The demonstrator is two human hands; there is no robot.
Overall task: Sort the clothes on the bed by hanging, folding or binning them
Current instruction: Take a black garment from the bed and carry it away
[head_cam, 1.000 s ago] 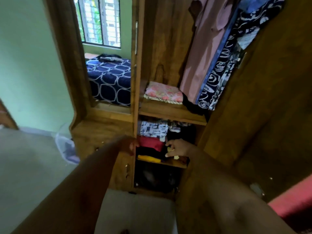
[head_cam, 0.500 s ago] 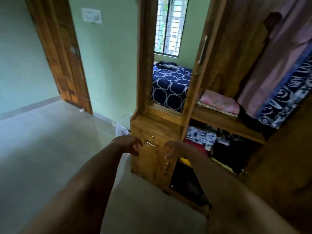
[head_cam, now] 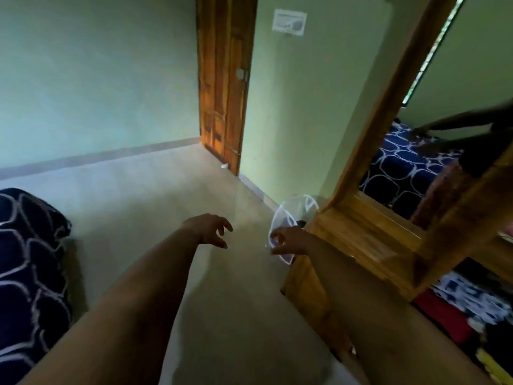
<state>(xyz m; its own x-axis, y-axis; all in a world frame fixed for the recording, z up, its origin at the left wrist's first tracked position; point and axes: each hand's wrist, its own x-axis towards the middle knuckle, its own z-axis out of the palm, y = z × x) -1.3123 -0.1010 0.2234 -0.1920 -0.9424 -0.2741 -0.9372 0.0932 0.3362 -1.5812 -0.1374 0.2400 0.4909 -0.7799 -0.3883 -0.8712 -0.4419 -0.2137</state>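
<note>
You turn from the wardrobe, its folded clothes now at your right edge, and your left hand and right hand, pulled back from it, hang empty and loosely curled as you swing toward the bed, whose unsorted garments are out of view.

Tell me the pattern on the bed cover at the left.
The bed cover is dark navy with white rounded outlines, clearest in the head view.

A brown wooden door stands at 12 o'clock. A small white thing sits on the gray floor at its foot. A white paper is on the green wall at 1 o'clock. A mirror is at 2 o'clock.
</note>
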